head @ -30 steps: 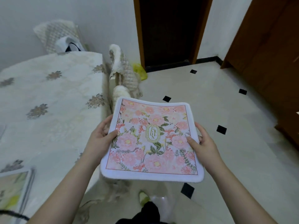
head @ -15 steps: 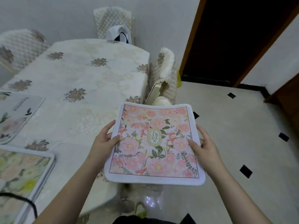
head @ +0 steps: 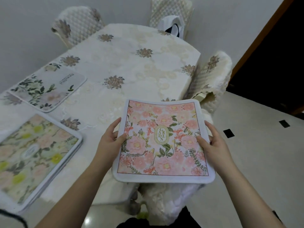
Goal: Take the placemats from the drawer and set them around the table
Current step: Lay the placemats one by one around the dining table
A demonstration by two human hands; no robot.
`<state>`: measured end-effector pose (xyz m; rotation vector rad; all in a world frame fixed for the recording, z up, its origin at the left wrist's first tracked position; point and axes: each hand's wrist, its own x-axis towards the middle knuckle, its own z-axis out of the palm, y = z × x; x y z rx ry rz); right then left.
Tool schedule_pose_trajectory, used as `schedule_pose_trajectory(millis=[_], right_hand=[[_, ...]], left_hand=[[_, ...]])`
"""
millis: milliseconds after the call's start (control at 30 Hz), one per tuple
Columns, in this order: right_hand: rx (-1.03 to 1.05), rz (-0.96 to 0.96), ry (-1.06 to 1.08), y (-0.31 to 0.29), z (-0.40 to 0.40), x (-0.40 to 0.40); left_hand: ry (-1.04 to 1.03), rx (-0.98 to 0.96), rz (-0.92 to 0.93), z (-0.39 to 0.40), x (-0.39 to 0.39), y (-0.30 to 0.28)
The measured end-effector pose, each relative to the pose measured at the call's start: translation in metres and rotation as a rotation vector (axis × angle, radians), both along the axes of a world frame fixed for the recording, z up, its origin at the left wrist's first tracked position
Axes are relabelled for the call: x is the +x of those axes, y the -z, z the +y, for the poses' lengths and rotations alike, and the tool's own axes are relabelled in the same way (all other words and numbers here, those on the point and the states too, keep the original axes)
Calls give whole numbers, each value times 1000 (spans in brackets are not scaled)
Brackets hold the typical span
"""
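I hold a pink floral placemat (head: 162,140) flat in front of me, over the table's near right corner. My left hand (head: 111,139) pinches its left edge, thumb on top. My right hand (head: 212,142) pinches its right edge the same way. On the table (head: 131,63), covered by a cream flowered cloth, a grey-white placemat with dark leaves (head: 49,89) lies at the left. Nearer me at the left sits a stack of placemats (head: 32,155) with a yellow-green floral one on top.
Quilted chairs stand around the table: one at the far left (head: 77,23), one at the far end with a white bag (head: 171,14), one at the right side (head: 212,79). A dark doorway (head: 271,55) and tiled floor (head: 263,153) lie to the right.
My view has swung left from the floor and door toward the table. The pink placemat, held in both hands throughout, now hangs over the table's corner, and the laid placemats have come into sight.
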<state>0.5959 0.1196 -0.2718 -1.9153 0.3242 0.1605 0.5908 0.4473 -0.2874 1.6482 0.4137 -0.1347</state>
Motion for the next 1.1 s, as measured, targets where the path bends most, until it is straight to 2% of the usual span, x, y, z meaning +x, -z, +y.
schedule_pose_trajectory(millis=[333,633,833,1100], right_hand=[[59,-22,-393,5,6,85],[22,85,-639,14,12,134],[7,179,-749,25,49,147],[-197,75,-785,42,110,159]], left_hand=[[-360,30,65,-18,-21,1],[-568,56,45,-47,-41,8],[-670,98,64,-33,-68,34],[-787,65,46,-12,-68,72]])
